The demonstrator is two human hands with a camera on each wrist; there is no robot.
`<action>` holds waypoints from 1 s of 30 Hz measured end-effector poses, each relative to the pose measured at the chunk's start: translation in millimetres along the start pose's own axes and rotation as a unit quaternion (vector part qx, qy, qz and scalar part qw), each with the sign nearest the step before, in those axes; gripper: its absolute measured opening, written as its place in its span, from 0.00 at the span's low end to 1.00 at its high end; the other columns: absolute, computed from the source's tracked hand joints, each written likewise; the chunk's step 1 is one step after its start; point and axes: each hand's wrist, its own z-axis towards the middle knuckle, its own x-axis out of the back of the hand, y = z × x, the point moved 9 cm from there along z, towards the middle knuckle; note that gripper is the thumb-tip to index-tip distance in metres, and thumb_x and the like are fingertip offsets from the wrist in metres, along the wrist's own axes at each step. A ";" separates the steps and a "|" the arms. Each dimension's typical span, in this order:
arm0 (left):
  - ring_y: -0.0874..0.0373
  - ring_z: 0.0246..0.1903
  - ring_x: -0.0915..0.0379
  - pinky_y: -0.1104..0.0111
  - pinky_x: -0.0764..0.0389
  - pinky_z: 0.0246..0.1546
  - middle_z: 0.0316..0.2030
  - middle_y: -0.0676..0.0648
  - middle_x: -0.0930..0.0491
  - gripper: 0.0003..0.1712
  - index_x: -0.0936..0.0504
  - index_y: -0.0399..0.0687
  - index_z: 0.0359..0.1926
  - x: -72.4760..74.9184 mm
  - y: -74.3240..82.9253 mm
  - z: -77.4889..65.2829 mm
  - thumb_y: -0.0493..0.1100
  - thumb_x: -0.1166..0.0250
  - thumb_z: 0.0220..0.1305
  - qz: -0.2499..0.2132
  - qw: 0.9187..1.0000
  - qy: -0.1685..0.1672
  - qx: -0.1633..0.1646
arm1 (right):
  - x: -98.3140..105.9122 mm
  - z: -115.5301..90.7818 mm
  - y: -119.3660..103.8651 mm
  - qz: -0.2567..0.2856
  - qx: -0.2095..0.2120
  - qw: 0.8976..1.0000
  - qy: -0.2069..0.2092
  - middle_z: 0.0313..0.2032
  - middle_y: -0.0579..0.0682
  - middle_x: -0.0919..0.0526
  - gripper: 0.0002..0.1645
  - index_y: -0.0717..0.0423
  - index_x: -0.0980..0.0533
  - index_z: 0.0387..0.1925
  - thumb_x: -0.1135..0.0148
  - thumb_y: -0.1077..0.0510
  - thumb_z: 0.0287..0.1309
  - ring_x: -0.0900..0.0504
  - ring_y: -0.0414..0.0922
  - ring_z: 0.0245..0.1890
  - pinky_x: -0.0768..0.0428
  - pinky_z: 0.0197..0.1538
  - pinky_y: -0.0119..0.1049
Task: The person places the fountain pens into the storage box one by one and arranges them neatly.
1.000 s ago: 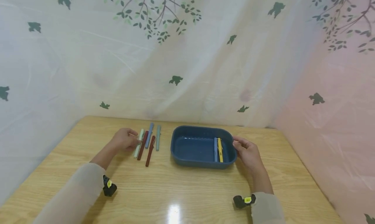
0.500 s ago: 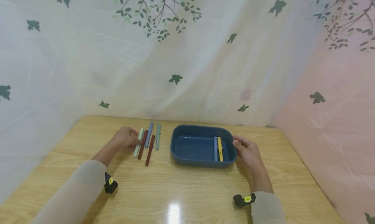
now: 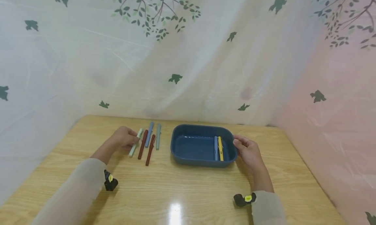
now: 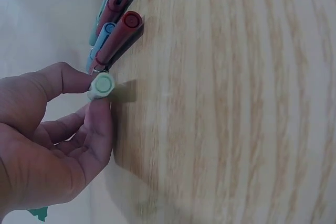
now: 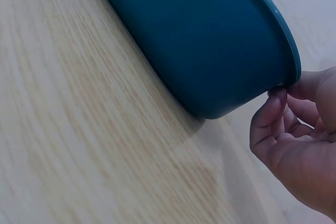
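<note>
My left hand (image 3: 124,137) pinches a light green pen (image 3: 133,150) between thumb and fingers. In the left wrist view that pen (image 4: 102,85) points end-on at the camera, close over the table. Right beside it lie a dark red pen (image 3: 143,145), a blue pen (image 3: 149,134), a second dark red pen (image 3: 150,150) and a grey-green pen (image 3: 158,136). My right hand (image 3: 249,153) grips the right end of a dark blue plastic box (image 3: 202,163) at its rim, thumb and fingers on either side. Inside, a blue pen (image 3: 216,148) and a yellow pen (image 3: 220,149) lie side by side at the right.
The wooden table (image 3: 147,192) meets a pale curtain (image 3: 141,88) printed with leaves and birds at its back edge. A pinkish curtain (image 3: 332,130) runs along the right side. Small black cameras hang at both wrists.
The light green pen has shifted left and tilted in my left hand, its near end swinging away from the neighbouring dark red pen. My right hand keeps its hold on the box.
</note>
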 end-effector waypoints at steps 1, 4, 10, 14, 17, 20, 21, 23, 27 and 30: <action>0.48 0.41 0.17 0.60 0.12 0.41 0.49 0.30 0.19 0.24 0.27 0.22 0.62 0.7 -1.2 0.2 0.34 0.38 0.70 -0.002 1.000 -0.002 0.002 | -0.3 -0.2 -0.3 0.002 0.000 1.000 0.000 0.54 0.54 0.20 0.26 0.61 0.27 0.68 0.42 0.54 0.75 0.18 0.38 0.44 0.16 0.46 0.29; 0.49 0.43 0.20 0.61 0.13 0.42 0.51 0.32 0.21 0.26 0.28 0.23 0.64 4.3 -4.2 -0.2 0.36 0.39 0.71 -0.012 1.000 -0.001 0.009 | -1.5 -0.5 -1.2 0.008 0.003 1.000 -0.003 0.52 0.51 0.19 0.26 0.61 0.27 0.68 0.42 0.55 0.75 0.18 0.38 0.43 0.16 0.45 0.29; 0.51 0.46 0.23 0.66 0.15 0.42 0.57 0.32 0.24 0.30 0.32 0.24 0.68 7.7 -9.7 -1.5 0.40 0.41 0.72 -0.047 0.999 -0.007 0.011 | -1.7 0.7 -1.1 0.009 0.006 1.000 -0.006 0.52 0.51 0.19 0.26 0.61 0.28 0.68 0.42 0.54 0.75 0.18 0.37 0.44 0.15 0.46 0.30; 0.53 0.45 0.25 0.66 0.17 0.41 0.55 0.35 0.23 0.31 0.32 0.26 0.69 8.5 -13.0 -2.9 0.41 0.40 0.73 -0.067 0.998 -0.009 0.015 | -1.1 0.8 -0.5 0.006 0.003 1.000 -0.003 0.52 0.51 0.19 0.26 0.60 0.27 0.68 0.42 0.54 0.76 0.18 0.37 0.44 0.15 0.45 0.30; 0.53 0.44 0.25 0.65 0.17 0.40 0.53 0.36 0.23 0.31 0.33 0.27 0.70 9.3 -10.3 -4.7 0.40 0.41 0.73 -0.079 0.997 -0.014 0.002 | -0.4 -0.3 -0.2 0.003 0.001 1.000 -0.002 0.52 0.52 0.20 0.25 0.60 0.27 0.68 0.43 0.54 0.76 0.18 0.37 0.43 0.15 0.45 0.30; 0.48 0.49 0.24 0.62 0.16 0.47 0.55 0.32 0.23 0.31 0.35 0.28 0.71 9.9 -3.7 -4.8 0.39 0.42 0.73 -0.095 0.995 -0.021 -0.016 | 0.2 -1.2 -0.6 0.000 0.003 1.000 -0.003 0.52 0.52 0.19 0.26 0.60 0.28 0.69 0.43 0.54 0.76 0.18 0.37 0.43 0.16 0.45 0.30; 0.45 0.52 0.24 0.60 0.16 0.50 0.57 0.31 0.24 0.31 0.36 0.28 0.72 9.8 -0.7 -5.2 0.39 0.43 0.74 -0.102 0.994 -0.025 -0.021 | 0.4 -1.6 -0.8 0.000 0.003 1.000 -0.003 0.52 0.51 0.19 0.26 0.61 0.28 0.69 0.43 0.55 0.76 0.18 0.37 0.43 0.16 0.45 0.29; 0.40 0.58 0.26 0.55 0.18 0.56 0.61 0.29 0.27 0.32 0.38 0.29 0.73 9.9 5.6 -5.7 0.39 0.44 0.75 -0.113 0.993 -0.031 -0.028 | 0.8 -1.7 -1.3 0.001 0.004 1.000 -0.003 0.50 0.50 0.19 0.26 0.61 0.28 0.68 0.43 0.55 0.76 0.18 0.37 0.42 0.16 0.44 0.29; 0.34 0.65 0.33 0.49 0.24 0.63 0.65 0.28 0.31 0.33 0.41 0.29 0.74 9.5 19.1 -7.6 0.39 0.44 0.75 -0.139 0.989 -0.037 -0.039 | 0.3 -1.3 -2.3 0.002 0.000 1.000 0.000 0.48 0.49 0.20 0.25 0.60 0.27 0.68 0.42 0.55 0.76 0.19 0.37 0.42 0.16 0.43 0.29; 0.33 0.66 0.34 0.47 0.26 0.65 0.66 0.28 0.32 0.34 0.42 0.29 0.75 7.3 26.8 -6.3 0.37 0.44 0.74 -0.151 0.987 -0.040 -0.047 | -0.5 -1.2 -2.5 -0.002 -0.002 1.000 0.001 0.48 0.49 0.20 0.25 0.60 0.27 0.68 0.43 0.55 0.76 0.19 0.38 0.42 0.16 0.43 0.29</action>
